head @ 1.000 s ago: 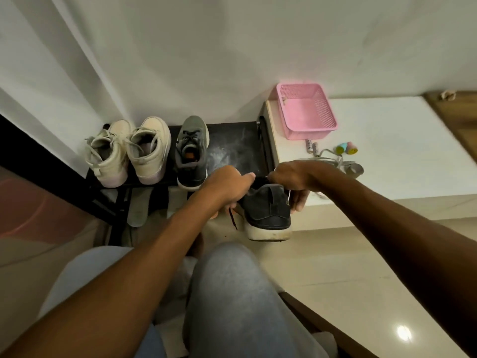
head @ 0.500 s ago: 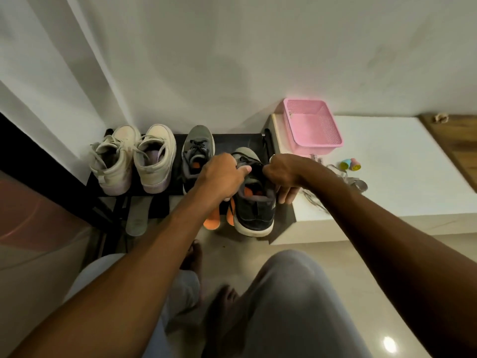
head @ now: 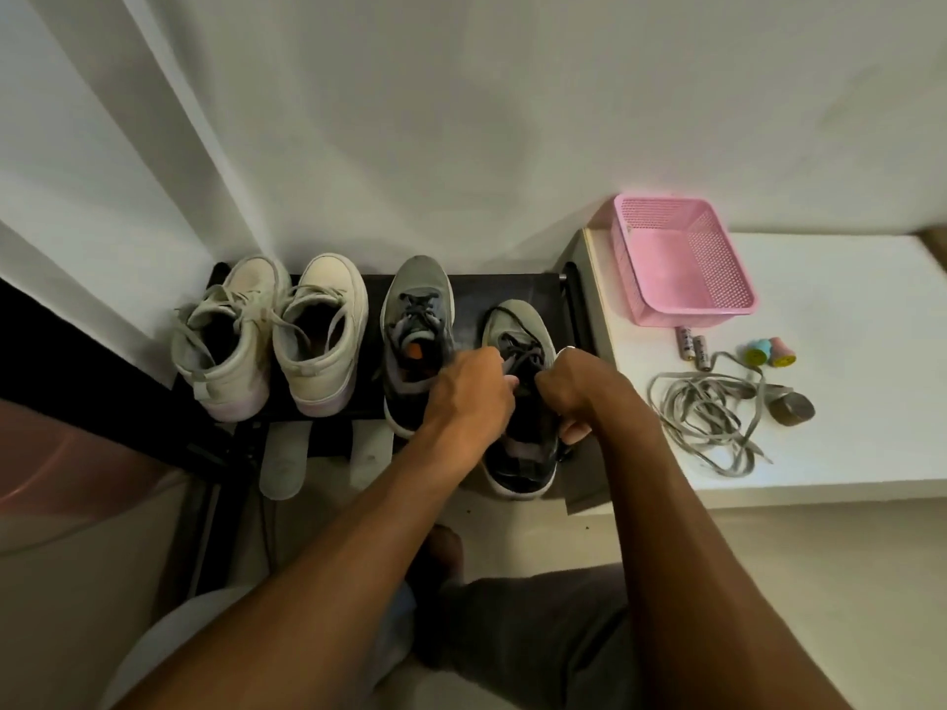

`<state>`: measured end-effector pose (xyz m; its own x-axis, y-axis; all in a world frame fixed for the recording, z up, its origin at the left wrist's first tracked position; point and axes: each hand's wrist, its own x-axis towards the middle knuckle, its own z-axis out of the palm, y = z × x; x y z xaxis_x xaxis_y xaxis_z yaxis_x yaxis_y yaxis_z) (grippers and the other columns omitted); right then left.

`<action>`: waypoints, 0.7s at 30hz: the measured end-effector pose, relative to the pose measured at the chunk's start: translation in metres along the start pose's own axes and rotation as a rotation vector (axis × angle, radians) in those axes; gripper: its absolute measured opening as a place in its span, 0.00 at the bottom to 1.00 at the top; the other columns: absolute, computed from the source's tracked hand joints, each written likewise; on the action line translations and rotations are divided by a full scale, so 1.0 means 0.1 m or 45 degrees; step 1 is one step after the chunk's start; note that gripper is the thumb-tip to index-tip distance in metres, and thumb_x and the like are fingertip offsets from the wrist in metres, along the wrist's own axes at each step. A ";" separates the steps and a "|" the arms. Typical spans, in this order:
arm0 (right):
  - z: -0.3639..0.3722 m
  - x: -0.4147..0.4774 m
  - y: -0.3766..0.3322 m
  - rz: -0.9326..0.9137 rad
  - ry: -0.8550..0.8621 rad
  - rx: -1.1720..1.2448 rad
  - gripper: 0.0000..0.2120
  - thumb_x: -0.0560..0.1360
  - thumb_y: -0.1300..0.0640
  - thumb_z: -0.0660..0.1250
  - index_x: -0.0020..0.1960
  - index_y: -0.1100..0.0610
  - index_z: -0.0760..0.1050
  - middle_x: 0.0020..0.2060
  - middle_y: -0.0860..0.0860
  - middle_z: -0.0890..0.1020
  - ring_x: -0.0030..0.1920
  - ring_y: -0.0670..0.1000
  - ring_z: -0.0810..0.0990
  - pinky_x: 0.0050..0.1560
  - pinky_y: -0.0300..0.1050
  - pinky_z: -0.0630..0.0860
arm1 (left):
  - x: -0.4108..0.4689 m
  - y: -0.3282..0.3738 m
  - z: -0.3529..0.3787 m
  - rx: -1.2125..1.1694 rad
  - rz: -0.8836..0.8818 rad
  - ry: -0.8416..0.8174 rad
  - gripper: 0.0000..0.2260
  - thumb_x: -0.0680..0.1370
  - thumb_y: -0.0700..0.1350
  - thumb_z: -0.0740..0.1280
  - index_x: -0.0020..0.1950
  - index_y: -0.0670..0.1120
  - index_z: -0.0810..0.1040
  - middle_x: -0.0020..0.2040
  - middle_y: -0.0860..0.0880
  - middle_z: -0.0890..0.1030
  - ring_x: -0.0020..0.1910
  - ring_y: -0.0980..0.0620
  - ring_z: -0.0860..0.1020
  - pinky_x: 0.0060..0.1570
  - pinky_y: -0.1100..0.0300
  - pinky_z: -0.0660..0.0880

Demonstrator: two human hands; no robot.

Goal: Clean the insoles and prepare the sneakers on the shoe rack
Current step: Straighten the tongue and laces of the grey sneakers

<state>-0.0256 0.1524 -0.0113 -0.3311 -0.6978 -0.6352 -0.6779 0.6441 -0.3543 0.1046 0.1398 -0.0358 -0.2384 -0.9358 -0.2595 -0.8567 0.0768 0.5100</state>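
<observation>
Grey sneaker [head: 515,325]: light, soft upper; grip at heel [head: 520,463].
Left hand [head: 469,389]: fingers [head: 492,357] pinch laces [head: 520,353].
Right hand [head: 581,386]: fingers curled round its side.

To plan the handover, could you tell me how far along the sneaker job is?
Done: the left grey sneaker sits on the rack with its orange insole inside. In hand: left hand and right hand grip the right grey sneaker at its laces. Left: two pale insoles sit below the cream sneakers; loose laces lie on the cabinet.
</observation>
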 end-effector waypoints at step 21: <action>-0.15 0.49 0.03 -0.361 0.071 0.142 0.07 0.78 0.58 0.68 0.51 0.56 0.85 0.44 0.54 0.84 0.44 0.52 0.82 0.50 0.50 0.81 | 0.43 0.05 -0.02 -0.002 0.165 0.026 0.10 0.82 0.46 0.64 0.53 0.51 0.86 0.50 0.46 0.84 0.50 0.46 0.81 0.48 0.51 0.79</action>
<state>-0.0532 0.1152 -0.0331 -0.1765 -0.8688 -0.4625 -0.6734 0.4494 -0.5871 0.0910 0.0993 -0.0425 -0.3373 -0.9251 -0.1747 -0.8186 0.1966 0.5396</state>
